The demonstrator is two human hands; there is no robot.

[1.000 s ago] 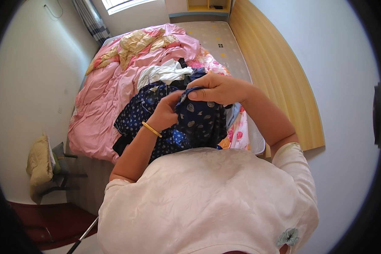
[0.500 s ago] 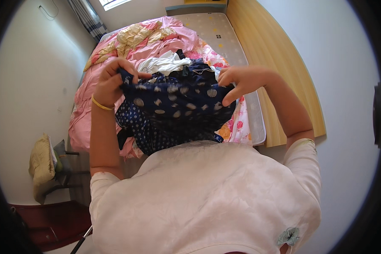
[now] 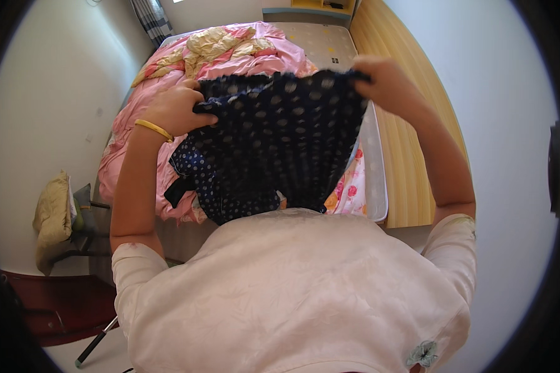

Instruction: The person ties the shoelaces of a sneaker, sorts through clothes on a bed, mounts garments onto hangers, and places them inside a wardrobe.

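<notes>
A dark blue garment with white polka dots [image 3: 280,130] hangs spread in front of me, its gathered top edge stretched between my hands. My left hand [image 3: 179,109] is closed on the left end of that edge and wears a yellow bangle [image 3: 154,129] at the wrist. Higher up on the other side, my right hand [image 3: 382,84], blurred by motion, grips the right end. Behind and below it, another blue dotted cloth [image 3: 196,165] lies on the bed. The hanging garment hides most of the clothes on the bed.
A crumpled pink quilt [image 3: 146,102] with yellow parts covers the bed's left side. The bare mattress [image 3: 372,168] shows along the right, beside a wooden board [image 3: 410,168]. Cushions [image 3: 55,208] rest on a chair at the left, near a dark red surface [image 3: 65,304].
Both hands have spread the garment wider, the right one moving up and to the right. It now hangs more open and covers the white and dark clothes that showed behind it.
</notes>
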